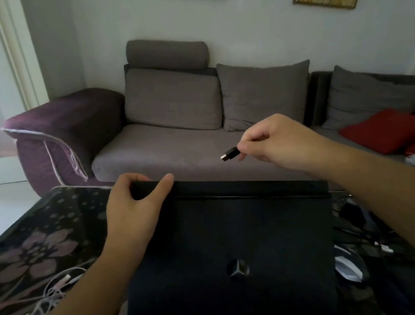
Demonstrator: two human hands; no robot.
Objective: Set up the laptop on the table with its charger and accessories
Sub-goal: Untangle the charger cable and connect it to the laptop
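Black and matt, the closed laptop [225,253] lies on the counter [31,242], a dark glossy top printed with pale flowers, and its far left corner is gripped by the left hand [137,204], thumb on the near face and fingers curled over the back edge. The far edge appears to be raised slightly off the counter, though this cannot be told for certain. The laptop is judged to be stiff, fairly heavy and liable to slide on so smooth a top, so it is best held at a corner or along the thick rear edge, as is done here, and never by the lid alone. A small black USB plug [230,154] is pinched between thumb and forefinger of the right hand [278,142], above and beyond the rear edge, its metal end pointing left. It is judged to be light, rigid and easily dropped; the plastic body is the place to hold it, the metal tip being left free for a port. No container is in view. Loose white cables [55,290] lie tangled at the left of the laptop, and dark cables [361,228] at its right; a grey sofa [176,124] stands behind.
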